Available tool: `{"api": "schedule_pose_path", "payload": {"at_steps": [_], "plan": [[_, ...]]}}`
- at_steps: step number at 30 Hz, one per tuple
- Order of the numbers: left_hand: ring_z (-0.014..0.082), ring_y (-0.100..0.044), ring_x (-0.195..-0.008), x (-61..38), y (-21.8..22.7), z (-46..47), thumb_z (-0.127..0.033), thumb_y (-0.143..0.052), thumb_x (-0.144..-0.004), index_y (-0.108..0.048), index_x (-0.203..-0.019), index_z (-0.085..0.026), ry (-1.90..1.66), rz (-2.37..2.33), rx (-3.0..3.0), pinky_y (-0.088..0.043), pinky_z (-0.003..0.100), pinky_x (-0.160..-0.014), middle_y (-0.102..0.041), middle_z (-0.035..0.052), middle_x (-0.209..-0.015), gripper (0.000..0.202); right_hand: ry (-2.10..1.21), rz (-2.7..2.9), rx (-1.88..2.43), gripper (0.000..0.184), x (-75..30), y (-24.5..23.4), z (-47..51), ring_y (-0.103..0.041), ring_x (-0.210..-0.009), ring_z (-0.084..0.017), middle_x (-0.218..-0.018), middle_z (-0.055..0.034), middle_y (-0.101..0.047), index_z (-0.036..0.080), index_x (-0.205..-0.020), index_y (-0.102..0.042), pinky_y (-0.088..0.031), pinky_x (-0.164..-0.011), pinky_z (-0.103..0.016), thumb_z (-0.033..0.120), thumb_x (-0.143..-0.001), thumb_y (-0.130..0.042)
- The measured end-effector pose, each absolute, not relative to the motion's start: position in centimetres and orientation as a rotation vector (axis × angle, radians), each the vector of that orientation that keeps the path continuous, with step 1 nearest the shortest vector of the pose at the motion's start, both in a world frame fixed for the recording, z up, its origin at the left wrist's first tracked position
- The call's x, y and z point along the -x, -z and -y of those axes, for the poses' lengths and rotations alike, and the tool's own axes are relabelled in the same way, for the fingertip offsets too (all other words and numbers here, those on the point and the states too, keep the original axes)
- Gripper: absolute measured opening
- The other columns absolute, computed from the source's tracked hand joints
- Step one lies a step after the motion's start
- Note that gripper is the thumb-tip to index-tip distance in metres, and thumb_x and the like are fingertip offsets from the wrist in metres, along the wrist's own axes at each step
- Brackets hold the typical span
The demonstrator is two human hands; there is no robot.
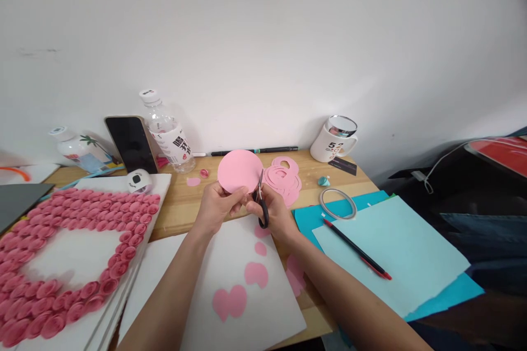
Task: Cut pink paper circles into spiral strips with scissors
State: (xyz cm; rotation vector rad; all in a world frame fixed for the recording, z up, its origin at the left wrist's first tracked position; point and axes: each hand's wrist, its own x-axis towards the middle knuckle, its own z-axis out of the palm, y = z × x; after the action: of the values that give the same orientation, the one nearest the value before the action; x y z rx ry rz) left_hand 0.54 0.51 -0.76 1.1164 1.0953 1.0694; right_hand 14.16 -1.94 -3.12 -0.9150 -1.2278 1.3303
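Observation:
My left hand [217, 207] pinches the lower edge of a pink paper circle [239, 170] and holds it upright above the wooden table [181, 208]. My right hand [275, 214] grips small black-handled scissors [261, 203], whose blades touch the circle's right edge. Pink paper offcuts [234, 300] lie on a white sheet [230, 285] below my hands. A pile of cut pink spirals [284, 178] rests just behind my right hand.
A white board with pink paper roses [74, 252] fills the left. Behind stand a phone [130, 143], two bottles [168, 134], a mug [335, 140] and pens. At right lie blue sheets [395, 252], a tape ring [338, 203], a red-black pen [356, 249].

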Motion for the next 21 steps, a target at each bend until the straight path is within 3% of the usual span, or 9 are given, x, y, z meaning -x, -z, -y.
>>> {"api": "schedule_pose_path", "payload": {"at_steps": [21], "plan": [[0.0035,-0.034,-0.038,-0.36,0.55,-0.42,-0.03,-0.064,-0.067,-0.048,-0.05,-0.015,-1.052,-1.127,-1.197,-0.026,0.018,-0.038,-0.042,-0.0056,-0.042,0.028,-1.383,1.183,0.966,0.021,-14.04,2.96,2.05,-0.046,-0.049,-0.01,-0.049,0.0067,-0.046,0.019,-0.077,-0.049,-0.034,-0.051,-0.023,0.03,-0.068,-0.065]]}}
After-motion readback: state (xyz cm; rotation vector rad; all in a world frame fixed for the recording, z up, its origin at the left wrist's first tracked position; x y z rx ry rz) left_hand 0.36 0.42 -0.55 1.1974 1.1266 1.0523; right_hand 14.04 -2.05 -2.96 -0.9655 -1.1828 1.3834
